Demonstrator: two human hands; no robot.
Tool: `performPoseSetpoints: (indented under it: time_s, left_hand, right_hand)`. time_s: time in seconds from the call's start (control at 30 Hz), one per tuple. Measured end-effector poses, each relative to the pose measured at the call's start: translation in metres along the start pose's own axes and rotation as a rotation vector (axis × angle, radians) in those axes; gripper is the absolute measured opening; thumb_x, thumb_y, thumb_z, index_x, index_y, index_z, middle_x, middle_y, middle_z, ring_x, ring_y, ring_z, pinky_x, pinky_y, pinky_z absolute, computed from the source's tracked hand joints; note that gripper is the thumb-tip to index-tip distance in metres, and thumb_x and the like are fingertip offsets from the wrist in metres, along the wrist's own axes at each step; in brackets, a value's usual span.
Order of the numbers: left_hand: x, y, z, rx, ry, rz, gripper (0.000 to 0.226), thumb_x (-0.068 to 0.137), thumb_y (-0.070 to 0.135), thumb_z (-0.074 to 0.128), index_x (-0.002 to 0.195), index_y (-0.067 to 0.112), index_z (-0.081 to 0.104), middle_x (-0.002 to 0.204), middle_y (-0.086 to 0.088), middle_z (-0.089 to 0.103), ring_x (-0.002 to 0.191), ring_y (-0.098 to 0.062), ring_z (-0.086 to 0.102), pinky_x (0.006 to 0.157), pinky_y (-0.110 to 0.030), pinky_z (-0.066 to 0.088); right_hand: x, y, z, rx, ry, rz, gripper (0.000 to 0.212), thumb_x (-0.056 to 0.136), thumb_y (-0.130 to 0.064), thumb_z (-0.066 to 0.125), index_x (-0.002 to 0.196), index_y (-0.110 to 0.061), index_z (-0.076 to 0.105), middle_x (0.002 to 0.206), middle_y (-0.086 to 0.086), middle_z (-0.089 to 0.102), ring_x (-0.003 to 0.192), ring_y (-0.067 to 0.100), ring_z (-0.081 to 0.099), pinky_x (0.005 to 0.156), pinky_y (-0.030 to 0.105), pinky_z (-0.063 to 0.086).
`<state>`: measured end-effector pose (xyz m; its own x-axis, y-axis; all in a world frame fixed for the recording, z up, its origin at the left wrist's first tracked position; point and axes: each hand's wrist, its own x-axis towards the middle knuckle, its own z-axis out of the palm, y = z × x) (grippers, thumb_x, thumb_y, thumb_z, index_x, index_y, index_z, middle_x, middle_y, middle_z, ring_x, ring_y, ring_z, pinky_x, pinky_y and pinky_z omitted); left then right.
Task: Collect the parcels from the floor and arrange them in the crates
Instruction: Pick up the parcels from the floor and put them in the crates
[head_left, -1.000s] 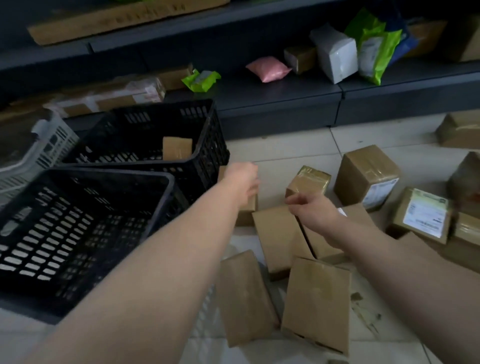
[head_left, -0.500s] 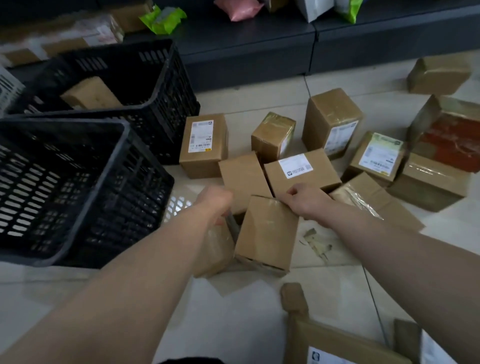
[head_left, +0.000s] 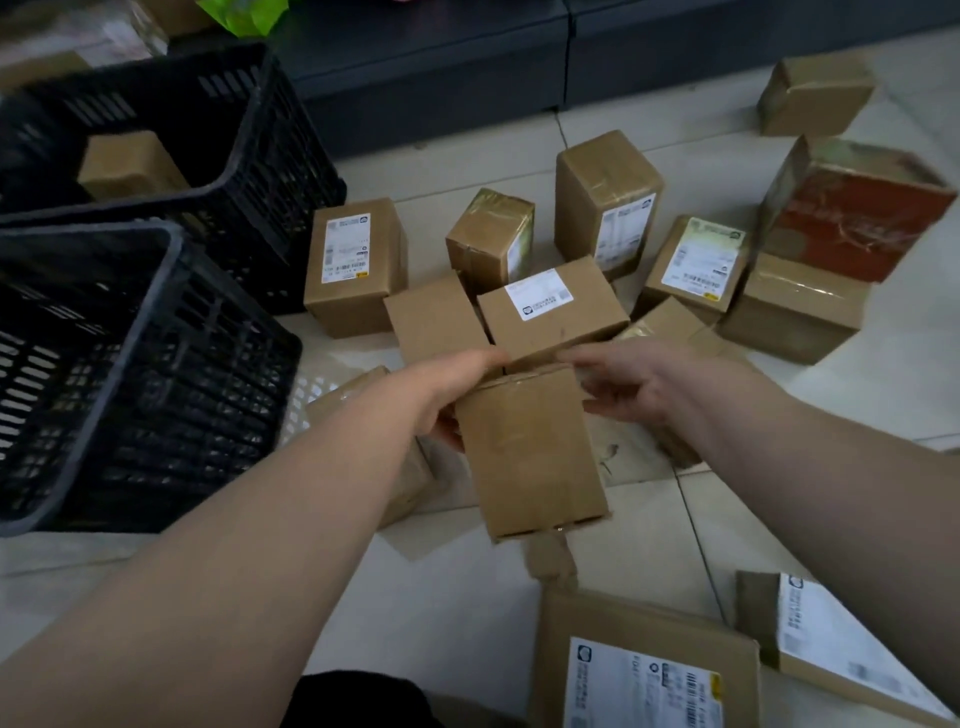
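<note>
Over tiled floor (head_left: 467, 597), gripping plain parcel (head_left: 530, 452) in left hand (head_left: 452, 395), right hand (head_left: 628, 384) slack alongside, needing leftward carry into near crate (head_left: 197, 395).

Parcel stockroom: labelled parcels (head_left: 356, 265) are lying over tiled floor (head_left: 457, 597), black crates (head_left: 208, 364) standing by dark shelving (head_left: 441, 78).

Your left hand (head_left: 457, 400) grips the plain cardboard parcel (head_left: 535, 457) by its left edge; your right hand (head_left: 634, 384) lies open at its upper right corner. Two black crates (head_left: 208, 389) stand left.
</note>
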<state>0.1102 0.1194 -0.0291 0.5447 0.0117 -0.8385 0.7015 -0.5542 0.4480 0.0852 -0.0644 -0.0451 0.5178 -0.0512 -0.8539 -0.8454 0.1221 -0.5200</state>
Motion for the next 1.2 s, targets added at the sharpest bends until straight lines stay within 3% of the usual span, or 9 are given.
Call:
performPoseSetpoints:
  time_s: [0.13, 0.33, 0.53, 0.67, 0.83, 0.9, 1.0, 1.1, 1.2]
  left_hand:
    - [-0.008, 0.020, -0.007, -0.086, -0.069, 0.013, 0.043, 0.074, 0.048, 0.070, 0.095, 0.010, 0.066, 0.071, -0.008, 0.069, 0.055, -0.022, 0.068, 0.045, -0.028, 0.052]
    - [-0.013, 0.048, -0.002, -0.421, 0.081, 0.263, 0.045, 0.070, 0.024, 0.074, 0.112, 0.013, 0.062, 0.092, -0.012, 0.067, 0.074, -0.025, 0.067, 0.048, -0.033, 0.054]
    - [-0.001, 0.029, 0.021, -0.404, 0.068, 0.283, 0.042, 0.081, 0.022, 0.067, 0.122, 0.025, 0.057, 0.105, -0.002, 0.067, 0.091, -0.019, 0.063, 0.068, -0.036, 0.053]
    - [0.009, 0.025, 0.027, -0.298, 0.046, 0.381, 0.028, 0.095, 0.003, 0.056, 0.116, 0.018, 0.067, 0.110, -0.001, 0.066, 0.083, -0.011, 0.060, 0.071, -0.026, 0.051]
    - [0.021, 0.013, 0.042, -0.141, 0.128, 0.325, 0.028, 0.079, 0.027, 0.081, 0.089, 0.024, 0.055, 0.080, 0.011, 0.059, 0.068, -0.002, 0.055, 0.053, -0.011, 0.047]
    - [0.025, 0.008, 0.046, -0.054, 0.054, 0.274, 0.041, 0.074, 0.038, 0.083, 0.105, 0.022, 0.061, 0.103, 0.003, 0.068, 0.094, -0.012, 0.063, 0.083, -0.025, 0.053]
    - [0.029, 0.006, 0.048, 0.024, 0.011, 0.208, 0.071, 0.071, 0.051, 0.081, 0.126, 0.015, 0.054, 0.116, 0.003, 0.061, 0.111, -0.016, 0.058, 0.092, -0.028, 0.043]
    - [0.030, 0.006, 0.049, -0.050, -0.062, 0.153, 0.046, 0.072, 0.050, 0.080, 0.098, 0.022, 0.055, 0.086, 0.009, 0.054, 0.069, 0.008, 0.062, 0.064, -0.010, 0.047]
    - [0.028, 0.010, 0.045, -0.213, -0.046, 0.097, 0.082, 0.063, 0.053, 0.085, 0.129, 0.020, 0.047, 0.100, 0.008, 0.056, 0.095, -0.011, 0.063, 0.075, -0.032, 0.057]
  right_hand:
    - [-0.024, -0.040, -0.007, -0.113, -0.034, -0.147, 0.014, 0.081, -0.030, 0.073, 0.086, -0.020, 0.064, 0.077, -0.003, 0.059, 0.065, 0.007, 0.052, 0.058, 0.020, 0.044]
    - [-0.031, -0.055, -0.020, 0.026, -0.101, -0.338, 0.034, 0.080, -0.024, 0.070, 0.110, -0.039, 0.064, 0.125, -0.005, 0.051, 0.115, 0.027, 0.041, 0.093, 0.053, 0.039]
    - [0.006, -0.005, -0.020, 0.356, -0.108, -0.131, 0.046, 0.090, -0.040, 0.062, 0.127, -0.014, 0.055, 0.109, 0.010, 0.064, 0.097, 0.029, 0.062, 0.074, 0.047, 0.054]
    - [0.013, 0.008, -0.024, 0.392, -0.149, -0.121, 0.088, 0.059, -0.064, 0.079, 0.127, -0.012, 0.058, 0.116, 0.014, 0.069, 0.105, 0.034, 0.066, 0.091, 0.057, 0.050]
    - [0.020, 0.022, -0.022, 0.189, 0.236, -0.227, 0.157, 0.012, -0.059, 0.091, 0.144, -0.026, 0.013, 0.136, 0.008, 0.043, 0.124, 0.032, 0.045, 0.098, 0.058, 0.045]
    - [0.024, 0.027, -0.022, 0.042, 0.321, -0.254, 0.165, 0.005, -0.066, 0.086, 0.145, -0.027, 0.009, 0.142, 0.010, 0.037, 0.131, 0.031, 0.037, 0.105, 0.055, 0.039]
    - [0.028, 0.031, -0.024, 0.018, 0.311, -0.265, 0.157, 0.016, -0.062, 0.088, 0.145, -0.031, 0.006, 0.140, 0.009, 0.036, 0.127, 0.029, 0.040, 0.098, 0.054, 0.044]
    - [0.027, 0.032, -0.027, 0.127, 0.143, -0.298, 0.119, 0.051, -0.042, 0.090, 0.140, -0.031, 0.012, 0.125, 0.002, 0.045, 0.101, 0.018, 0.048, 0.072, 0.045, 0.048]
    - [0.025, 0.033, -0.034, 0.263, 0.043, -0.303, 0.099, 0.063, -0.024, 0.086, 0.139, -0.025, 0.022, 0.123, 0.001, 0.049, 0.112, 0.023, 0.047, 0.086, 0.056, 0.048]
